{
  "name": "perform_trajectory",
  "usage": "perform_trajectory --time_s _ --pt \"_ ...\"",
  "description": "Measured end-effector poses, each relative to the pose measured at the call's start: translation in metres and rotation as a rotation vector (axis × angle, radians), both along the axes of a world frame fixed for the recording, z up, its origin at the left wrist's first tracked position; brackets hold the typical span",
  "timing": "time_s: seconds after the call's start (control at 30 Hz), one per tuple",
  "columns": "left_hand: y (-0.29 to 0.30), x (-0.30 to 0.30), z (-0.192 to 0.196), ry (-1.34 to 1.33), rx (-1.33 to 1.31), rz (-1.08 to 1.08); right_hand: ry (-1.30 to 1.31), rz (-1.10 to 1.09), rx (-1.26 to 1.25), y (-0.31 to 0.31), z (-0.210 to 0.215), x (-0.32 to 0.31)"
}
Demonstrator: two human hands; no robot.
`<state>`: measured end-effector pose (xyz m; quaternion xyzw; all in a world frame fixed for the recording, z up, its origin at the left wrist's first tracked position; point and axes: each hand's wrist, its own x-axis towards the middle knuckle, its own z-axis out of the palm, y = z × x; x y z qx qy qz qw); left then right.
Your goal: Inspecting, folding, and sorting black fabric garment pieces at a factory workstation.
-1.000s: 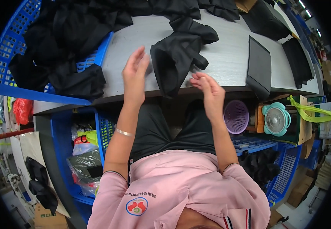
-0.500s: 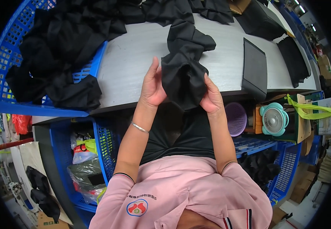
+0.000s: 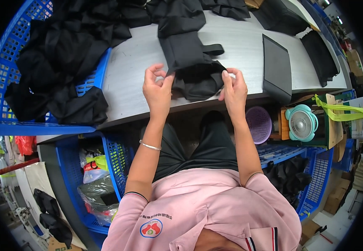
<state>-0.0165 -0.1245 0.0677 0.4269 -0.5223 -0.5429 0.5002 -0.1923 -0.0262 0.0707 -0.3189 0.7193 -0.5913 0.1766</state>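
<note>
A black fabric pouch lies at the table's near edge, with its mouth spread toward me and a short strap loop standing out on its right. My left hand pinches the left corner of the opening between thumb and fingers. On the opposite side my right hand is closed on the right corner, thumb on top. The inside of the pouch is dark, and its near lip hangs low by the table edge. Behind it, more black cloth touches or overlaps its far end; I cannot tell where one stops.
A blue crate heaped with black cloth stands left on the grey table. Flat black panels lie to the right. Below are a purple basket, a turquoise fan and a blue crate of bagged items.
The pouch has been lowered and laid flatter on the table, its mouth now stretched wide and the strap loop showing. Both hands have shifted to the corners of its opening.
</note>
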Motion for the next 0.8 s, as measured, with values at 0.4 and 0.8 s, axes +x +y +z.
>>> perform_trajectory --time_s 0.4,0.8 --pt "0.016 0.019 0.010 -0.102 -0.242 0.052 -0.048 0.027 -0.058 0.006 -0.013 0.009" --pt "-0.036 -0.024 -0.004 -0.536 -0.555 -0.161 0.193 0.004 0.110 0.029 0.002 -0.027"
